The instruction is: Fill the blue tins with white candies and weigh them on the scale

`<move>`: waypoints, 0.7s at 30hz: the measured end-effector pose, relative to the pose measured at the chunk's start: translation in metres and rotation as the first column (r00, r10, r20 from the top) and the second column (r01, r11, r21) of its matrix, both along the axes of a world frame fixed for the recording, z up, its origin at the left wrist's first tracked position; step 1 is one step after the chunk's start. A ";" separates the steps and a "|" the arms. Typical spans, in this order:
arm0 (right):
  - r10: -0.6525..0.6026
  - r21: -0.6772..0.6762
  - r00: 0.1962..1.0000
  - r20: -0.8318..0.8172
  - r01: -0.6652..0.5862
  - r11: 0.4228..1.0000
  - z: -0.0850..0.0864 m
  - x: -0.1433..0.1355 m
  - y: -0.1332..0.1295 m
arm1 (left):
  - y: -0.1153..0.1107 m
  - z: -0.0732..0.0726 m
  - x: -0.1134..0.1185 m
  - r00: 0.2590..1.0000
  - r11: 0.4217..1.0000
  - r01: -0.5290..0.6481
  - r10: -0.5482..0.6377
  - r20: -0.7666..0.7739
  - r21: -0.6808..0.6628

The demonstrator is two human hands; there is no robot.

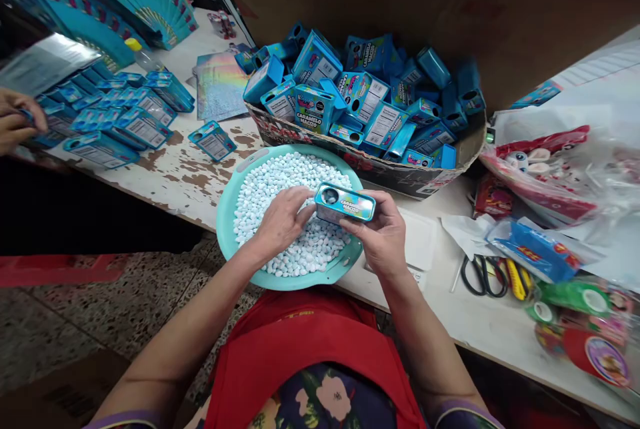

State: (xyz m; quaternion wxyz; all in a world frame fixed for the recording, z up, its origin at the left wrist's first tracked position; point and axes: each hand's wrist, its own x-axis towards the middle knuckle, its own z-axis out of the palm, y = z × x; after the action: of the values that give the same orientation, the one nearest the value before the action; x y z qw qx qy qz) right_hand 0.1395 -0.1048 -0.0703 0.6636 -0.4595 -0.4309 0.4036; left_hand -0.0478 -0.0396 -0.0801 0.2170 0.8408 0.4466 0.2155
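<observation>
My right hand (384,232) grips a small blue candy tin (350,202) by its right end, thumb on the near side. A round hole in the tin's upper face shows some pale candies inside. At the tin's left end, my left hand (284,224) has its fingers drawn together; whatever they hold is hidden. Both hands are above a turquoise basin (226,216) filled with small white and pale blue candies (300,262). Behind the basin, a cardboard box (415,182) is heaped with similar blue tins (315,109).
A single tin (213,141) lies left of the box, near rows of tins (120,116) where another person's hand (17,121) works. To the right are black-handled scissors (483,276), a yellow cutter (517,279), tape rolls (575,297) and plastic bags (545,176).
</observation>
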 end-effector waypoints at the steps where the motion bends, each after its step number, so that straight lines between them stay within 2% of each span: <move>1: -0.007 -0.005 1.000 -0.007 0.007 1.000 0.000 0.001 -0.001 | -0.001 -0.003 -0.003 1.000 1.000 -0.001 0.001 -0.030 -0.016; 4: -0.080 -0.006 0.997 -0.020 0.080 0.997 0.004 0.016 -0.010 | -0.007 -0.008 -0.011 0.991 0.999 0.013 -0.017 -0.130 -0.033; 7: -0.224 0.030 0.974 -0.037 0.225 0.974 0.006 0.053 -0.021 | -0.016 -0.006 -0.014 0.937 0.995 0.083 -0.094 -0.337 -0.046; 10: -0.404 0.032 0.914 0.032 0.403 0.915 -0.003 0.096 -0.029 | -0.022 -0.005 -0.011 0.859 0.995 0.094 -0.071 -0.507 0.021; 12: -0.478 0.011 0.870 0.120 0.480 0.877 -0.015 0.117 -0.036 | -0.022 -0.006 -0.008 0.841 0.994 0.088 -0.036 -0.540 0.072; 15: -0.502 -0.038 0.842 0.198 0.519 0.854 -0.040 0.130 -0.049 | -0.017 -0.010 -0.003 0.862 0.988 0.101 -0.029 -0.506 0.116; 18: -0.497 -0.106 0.838 0.226 0.528 0.842 -0.062 0.130 -0.058 | -0.013 -0.014 -0.007 0.918 0.975 0.076 0.014 -0.396 0.211; 20: -0.491 -0.132 0.837 0.239 0.529 0.838 -0.070 0.130 -0.064 | -0.019 -0.008 -0.020 0.963 0.960 -0.008 0.082 -0.256 0.279; 21: -0.483 -0.129 0.839 0.252 0.524 0.842 -0.073 0.131 -0.068 | -0.026 -0.001 -0.031 0.977 0.962 -0.050 0.103 -0.187 0.269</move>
State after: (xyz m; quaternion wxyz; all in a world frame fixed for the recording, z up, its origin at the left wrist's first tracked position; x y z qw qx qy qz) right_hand 0.2702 -0.1726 -0.1432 0.6497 -0.6588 -0.3203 0.2034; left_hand -0.0791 -0.0654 -0.0811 0.0491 0.8615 0.4658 0.1959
